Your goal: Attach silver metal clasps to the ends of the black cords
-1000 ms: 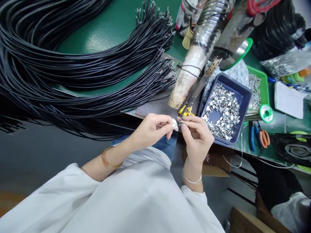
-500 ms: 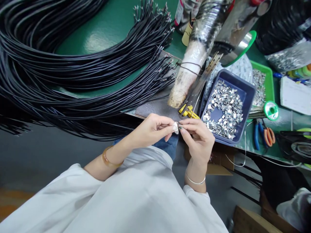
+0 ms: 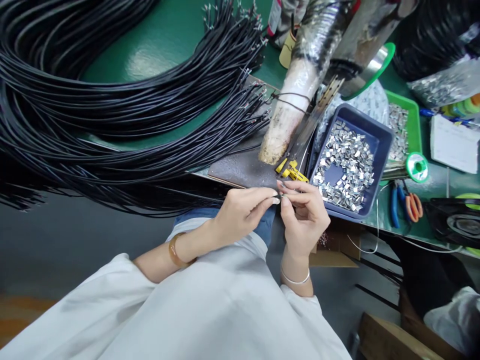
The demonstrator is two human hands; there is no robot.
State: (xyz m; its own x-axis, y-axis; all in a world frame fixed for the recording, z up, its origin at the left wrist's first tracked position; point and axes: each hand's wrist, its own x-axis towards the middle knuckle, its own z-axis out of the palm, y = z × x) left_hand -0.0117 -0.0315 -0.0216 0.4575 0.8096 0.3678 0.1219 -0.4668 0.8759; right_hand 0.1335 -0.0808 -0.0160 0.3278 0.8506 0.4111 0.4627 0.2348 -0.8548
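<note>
Over the front edge of the bench my left hand (image 3: 247, 212) is closed in a pinch on the end of a thin black cable (image 3: 277, 196). Thumb and forefinger of my right hand (image 3: 304, 210) meet at the same cable's tip, almost touching the left fingertips. What is at the tip itself is too small to make out. Just beyond the fingers lie a yellow-handled tool (image 3: 292, 171) and a dark board (image 3: 240, 170). A blue bin (image 3: 384, 150) of small shiny metal pieces (image 3: 347, 170) stands right of my right hand.
Bundled black cables (image 3: 142, 112) spread over the green bench at left. A plastic-wrapped tube (image 3: 288, 110) leans toward me. Farther right are a green tray (image 3: 414, 125), a solder spool (image 3: 417, 167), blue-handled pliers (image 3: 395, 207) and orange-handled pliers (image 3: 413, 207). A cardboard box (image 3: 390, 340) sits below.
The small white piece between my fingertips no longer shows; a black cable end shows there instead. My left hand has shifted slightly right and down.
</note>
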